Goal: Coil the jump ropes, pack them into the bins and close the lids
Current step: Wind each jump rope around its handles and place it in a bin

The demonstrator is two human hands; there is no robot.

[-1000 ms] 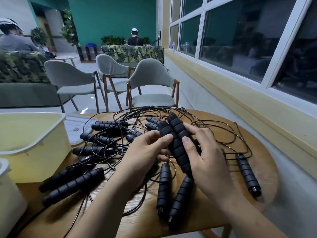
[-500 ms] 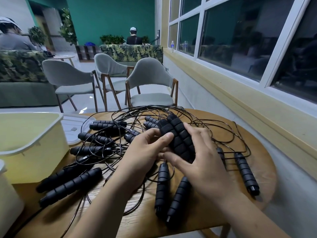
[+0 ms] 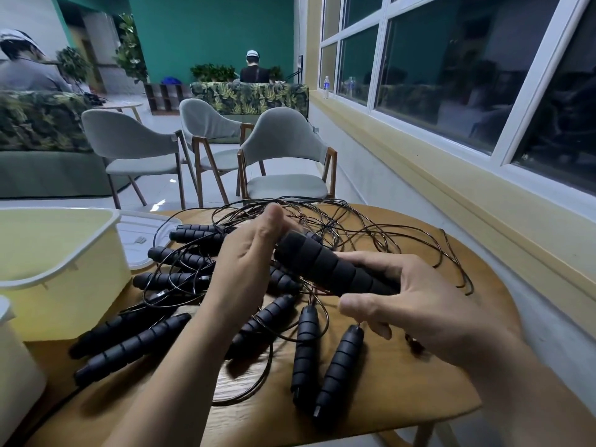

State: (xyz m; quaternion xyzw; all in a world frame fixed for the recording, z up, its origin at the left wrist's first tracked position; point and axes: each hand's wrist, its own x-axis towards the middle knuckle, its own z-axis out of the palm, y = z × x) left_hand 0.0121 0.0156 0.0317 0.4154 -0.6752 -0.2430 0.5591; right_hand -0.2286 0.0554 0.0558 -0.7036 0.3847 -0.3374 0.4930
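Observation:
Two black foam jump rope handles, held side by side, hang tilted above the round wooden table. My right hand grips their near end between thumb and fingers. My left hand closes round their far end with its thumb up; its fingers are hidden behind them. Several more handles lie loose below in a tangle of thin black cords. An open pale yellow bin stands at the left, and its white lid lies flat behind it.
A white container is cut off at the lower left edge. Grey chairs stand just beyond the table. A wall with windows runs along the right. Two people sit far off in the room.
The paired handles have been lifted off the pile and swung so that their near end points right. My right hand moved to that end, and my left hand turned thumb-up at the far end.

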